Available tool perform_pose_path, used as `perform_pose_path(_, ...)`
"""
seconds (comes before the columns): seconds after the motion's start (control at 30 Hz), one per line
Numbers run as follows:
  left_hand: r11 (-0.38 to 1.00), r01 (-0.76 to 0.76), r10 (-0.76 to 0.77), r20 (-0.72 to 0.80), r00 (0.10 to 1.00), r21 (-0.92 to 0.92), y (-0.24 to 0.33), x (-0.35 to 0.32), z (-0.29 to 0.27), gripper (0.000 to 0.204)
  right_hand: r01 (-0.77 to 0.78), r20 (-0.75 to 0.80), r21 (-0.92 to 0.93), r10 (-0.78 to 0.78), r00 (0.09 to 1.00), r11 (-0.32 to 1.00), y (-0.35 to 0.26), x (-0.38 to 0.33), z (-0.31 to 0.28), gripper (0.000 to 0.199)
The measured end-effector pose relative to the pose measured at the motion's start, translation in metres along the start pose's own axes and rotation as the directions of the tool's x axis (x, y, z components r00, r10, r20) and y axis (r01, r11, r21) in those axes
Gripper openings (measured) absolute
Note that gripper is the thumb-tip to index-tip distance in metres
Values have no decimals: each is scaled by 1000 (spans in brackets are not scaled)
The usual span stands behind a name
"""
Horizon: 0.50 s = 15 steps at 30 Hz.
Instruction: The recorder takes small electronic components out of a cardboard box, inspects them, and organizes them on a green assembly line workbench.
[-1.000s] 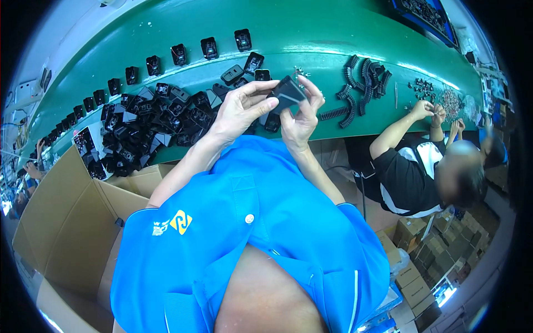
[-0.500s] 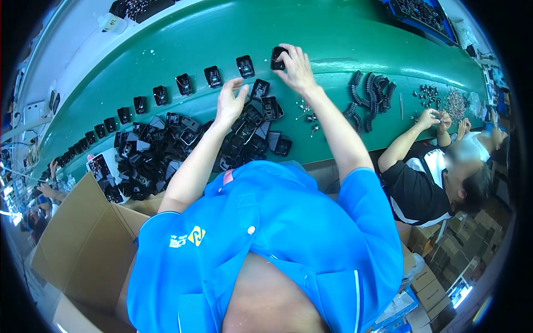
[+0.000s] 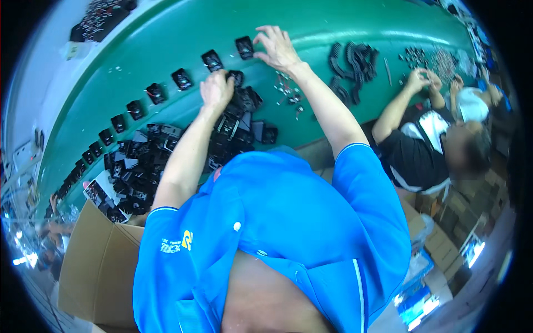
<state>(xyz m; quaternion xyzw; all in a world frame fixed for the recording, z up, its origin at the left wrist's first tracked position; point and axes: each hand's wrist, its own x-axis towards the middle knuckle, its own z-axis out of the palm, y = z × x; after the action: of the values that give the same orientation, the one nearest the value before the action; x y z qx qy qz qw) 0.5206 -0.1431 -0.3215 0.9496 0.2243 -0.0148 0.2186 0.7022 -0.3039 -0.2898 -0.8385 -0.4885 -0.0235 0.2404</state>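
We'd just set the black part (image 3: pixel 245 46) in the desk (image 3: pixel 344 22) row, right hand (image 3: pixel 276 47) fingers loose on it; left hand (image 3: pixel 216 89) curled on the pile (image 3: pixel 233 119), can't tell what it held.

A green belt (image 3: pixel 166 50) carries a row of black parts (image 3: pixel 183 79).

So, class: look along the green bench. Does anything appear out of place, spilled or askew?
Nothing looks damaged. The black parts on the green bench sit in a tidy row, where the right hand rests; the left hand is at a loose jumbled heap, with small metal bits scattered nearby.
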Motion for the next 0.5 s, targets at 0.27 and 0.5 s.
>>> perform_pose_path(0.27,989,-27,-4,-211,978,-143,5,-6,1,26,-488,-61,240,515,855,839,-36,-195,-61,16)
perform_pose_path(0.5,220,398,-133,377,917,-891,58,-39,-50,33,-426,-109,36,427,898,904,-59,-238,-31,16)
